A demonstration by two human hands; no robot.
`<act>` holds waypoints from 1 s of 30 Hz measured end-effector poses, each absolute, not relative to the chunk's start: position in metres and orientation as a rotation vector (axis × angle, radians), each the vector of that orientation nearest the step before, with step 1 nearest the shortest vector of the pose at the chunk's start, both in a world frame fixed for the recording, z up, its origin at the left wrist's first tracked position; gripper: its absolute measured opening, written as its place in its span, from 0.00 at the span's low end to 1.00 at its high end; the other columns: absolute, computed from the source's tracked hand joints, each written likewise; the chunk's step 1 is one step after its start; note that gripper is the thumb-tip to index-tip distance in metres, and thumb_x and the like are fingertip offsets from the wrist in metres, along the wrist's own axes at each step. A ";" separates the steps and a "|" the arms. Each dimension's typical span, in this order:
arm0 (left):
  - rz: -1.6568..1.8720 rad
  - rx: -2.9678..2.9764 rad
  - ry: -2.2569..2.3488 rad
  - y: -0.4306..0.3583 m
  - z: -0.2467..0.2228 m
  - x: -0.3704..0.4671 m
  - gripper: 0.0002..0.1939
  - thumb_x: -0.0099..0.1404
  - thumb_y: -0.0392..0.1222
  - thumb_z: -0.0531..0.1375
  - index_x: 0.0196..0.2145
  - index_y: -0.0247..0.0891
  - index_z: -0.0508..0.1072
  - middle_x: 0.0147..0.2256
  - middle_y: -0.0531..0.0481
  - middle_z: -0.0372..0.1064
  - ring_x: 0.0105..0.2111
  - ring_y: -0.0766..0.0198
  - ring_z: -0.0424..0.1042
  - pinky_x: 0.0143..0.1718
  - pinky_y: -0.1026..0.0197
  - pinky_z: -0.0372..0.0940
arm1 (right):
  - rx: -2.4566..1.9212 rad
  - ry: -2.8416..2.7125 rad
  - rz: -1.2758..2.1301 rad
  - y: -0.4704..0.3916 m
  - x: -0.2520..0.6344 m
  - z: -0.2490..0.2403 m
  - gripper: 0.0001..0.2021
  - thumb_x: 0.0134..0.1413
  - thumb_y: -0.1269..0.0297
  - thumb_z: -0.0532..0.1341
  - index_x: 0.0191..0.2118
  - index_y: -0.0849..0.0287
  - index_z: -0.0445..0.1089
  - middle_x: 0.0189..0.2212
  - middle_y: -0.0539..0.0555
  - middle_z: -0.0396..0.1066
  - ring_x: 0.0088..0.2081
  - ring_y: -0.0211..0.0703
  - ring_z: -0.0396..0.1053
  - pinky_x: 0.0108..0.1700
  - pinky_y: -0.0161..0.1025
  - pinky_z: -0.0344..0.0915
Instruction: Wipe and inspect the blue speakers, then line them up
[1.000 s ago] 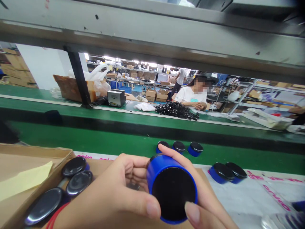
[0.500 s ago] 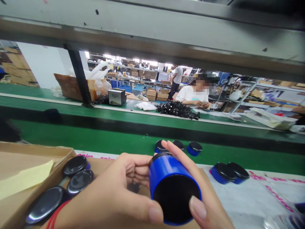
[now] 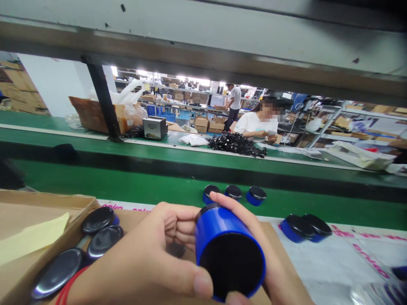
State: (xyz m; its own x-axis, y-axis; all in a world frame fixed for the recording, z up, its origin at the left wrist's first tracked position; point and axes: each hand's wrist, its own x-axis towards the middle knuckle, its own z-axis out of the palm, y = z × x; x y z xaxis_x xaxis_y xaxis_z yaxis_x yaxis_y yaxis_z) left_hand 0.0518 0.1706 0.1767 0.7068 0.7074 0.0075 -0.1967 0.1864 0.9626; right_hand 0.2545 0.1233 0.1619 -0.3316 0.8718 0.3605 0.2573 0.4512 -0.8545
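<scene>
A blue cylinder with a flat black end [image 3: 233, 264] is held between both my hands, its black face tilted toward me. My left hand [image 3: 159, 250] grips it from the left, thumb on the near rim and fingers behind. Along its right side lies my right hand [image 3: 263, 245], with the index finger over the top and the thumb tip at the lower edge of the face. Similar blue pieces with glossy black tops [image 3: 233, 192] stand beyond my hands on the green surface. Two more such pieces [image 3: 297, 228] sit to the right.
At left is a cardboard box [image 3: 47, 197] with a yellow sheet [image 3: 34, 239] and several glossy black-topped pieces [image 3: 59, 271]. White printed sheeting [image 3: 343, 254] covers the right side. A grey beam [image 3: 203, 46] crosses overhead. Across the bench, a person [image 3: 254, 125] sits behind a black heap [image 3: 237, 144].
My right thumb has slid down from the cylinder's black face to its lower edge. The cylinder and both hands have shifted slightly left in view.
</scene>
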 end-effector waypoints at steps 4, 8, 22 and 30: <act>0.666 1.244 0.481 0.171 0.173 0.052 0.29 0.51 0.50 0.75 0.50 0.38 0.78 0.39 0.49 0.81 0.39 0.61 0.79 0.42 0.68 0.67 | -0.986 -1.673 1.124 0.127 0.255 0.160 0.30 0.57 0.32 0.55 0.63 0.31 0.59 0.68 0.38 0.53 0.69 0.51 0.51 0.70 0.47 0.49; 0.697 1.305 0.548 0.172 0.176 0.054 0.30 0.51 0.49 0.75 0.51 0.39 0.78 0.40 0.50 0.81 0.43 0.59 0.78 0.44 0.67 0.66 | -1.178 -1.598 0.913 0.123 0.245 0.158 0.21 0.61 0.39 0.57 0.59 0.30 0.62 0.62 0.36 0.63 0.65 0.44 0.61 0.61 0.37 0.63; 0.670 1.236 0.565 0.174 0.174 0.052 0.29 0.48 0.50 0.76 0.47 0.37 0.80 0.33 0.51 0.80 0.33 0.68 0.76 0.36 0.73 0.65 | -1.066 -1.823 0.886 0.123 0.246 0.158 0.30 0.63 0.44 0.59 0.66 0.33 0.46 0.67 0.37 0.54 0.69 0.38 0.53 0.55 0.26 0.66; 0.667 1.220 0.600 0.177 0.170 0.051 0.30 0.47 0.51 0.76 0.45 0.36 0.80 0.33 0.51 0.78 0.33 0.67 0.74 0.37 0.71 0.66 | -1.094 -1.626 1.146 0.133 0.251 0.149 0.28 0.59 0.36 0.57 0.63 0.28 0.55 0.67 0.36 0.54 0.70 0.42 0.50 0.67 0.39 0.57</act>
State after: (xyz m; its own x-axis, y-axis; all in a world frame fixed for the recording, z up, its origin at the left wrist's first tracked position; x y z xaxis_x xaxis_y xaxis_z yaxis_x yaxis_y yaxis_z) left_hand 0.0514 0.1773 0.1701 0.6691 0.7407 -0.0610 -0.1385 0.2048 0.9690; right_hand 0.2507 0.1334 0.1491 -0.2623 0.9536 0.1481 0.1810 0.1993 -0.9631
